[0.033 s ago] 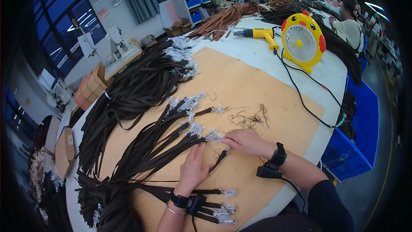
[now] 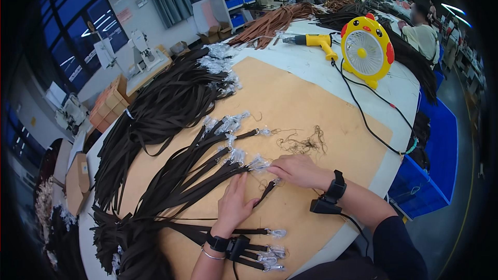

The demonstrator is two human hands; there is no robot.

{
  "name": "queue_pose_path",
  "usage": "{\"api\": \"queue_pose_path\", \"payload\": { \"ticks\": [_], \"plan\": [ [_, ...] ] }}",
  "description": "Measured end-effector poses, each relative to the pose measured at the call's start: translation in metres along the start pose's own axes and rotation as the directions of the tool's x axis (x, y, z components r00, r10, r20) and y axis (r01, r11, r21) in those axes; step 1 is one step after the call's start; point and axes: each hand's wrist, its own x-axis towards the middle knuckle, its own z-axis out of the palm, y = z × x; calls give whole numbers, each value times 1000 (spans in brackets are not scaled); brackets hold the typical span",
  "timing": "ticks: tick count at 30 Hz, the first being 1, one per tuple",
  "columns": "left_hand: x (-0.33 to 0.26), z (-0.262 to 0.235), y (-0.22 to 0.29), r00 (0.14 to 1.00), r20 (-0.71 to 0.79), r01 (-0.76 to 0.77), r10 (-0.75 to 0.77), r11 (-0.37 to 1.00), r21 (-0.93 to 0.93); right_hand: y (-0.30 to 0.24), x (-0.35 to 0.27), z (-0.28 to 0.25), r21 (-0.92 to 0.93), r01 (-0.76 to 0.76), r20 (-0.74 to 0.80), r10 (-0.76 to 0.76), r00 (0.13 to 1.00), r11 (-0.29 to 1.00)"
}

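Many dark brown straps (image 2: pixel 181 176) with plastic-wrapped metal clasps (image 2: pixel 233 124) fan out over a tan board (image 2: pixel 311 109). My left hand (image 2: pixel 236 203) lies flat, palm down, pressing on one strap (image 2: pixel 267 192) that runs between my hands. My right hand (image 2: pixel 298 170) reaches left and its fingertips pinch the wrapped clasp end (image 2: pixel 259 164) of a strap. Both wrists wear black bands; a small black device (image 2: pixel 324 206) hangs at the right one. More clasp ends (image 2: pixel 272 254) lie near my left wrist.
A loose tangle of threads (image 2: pixel 303 144) lies on the board beyond my right hand. A yellow desk fan (image 2: pixel 365 49) with a black cable (image 2: pixel 368 124) and a yellow heat gun (image 2: pixel 314 40) stand farther back. Blue bins (image 2: pixel 430 176) sit to the right. Another person (image 2: pixel 423 31) sits beyond the table.
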Motion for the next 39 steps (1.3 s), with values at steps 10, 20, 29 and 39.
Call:
{"api": "queue_pose_path", "payload": {
  "ticks": [10,20,29,39],
  "plan": [
    [-6,2,2,998,-50,43,-48,995,-95,-27,51,6,-288,-22,281,107,954,957],
    [-9,4,8,938,-343,-96,57,991,-98,-13,-1,-6,-68,-159,163,168,972,985],
    [-13,7,29,1000,-6,-18,17,961,-275,9,-47,10,179,-150,43,144,989,972],
    [-2,24,50,997,-60,28,-47,958,-285,4,-50,18,132,-84,61,76,995,988]
  ]
}}
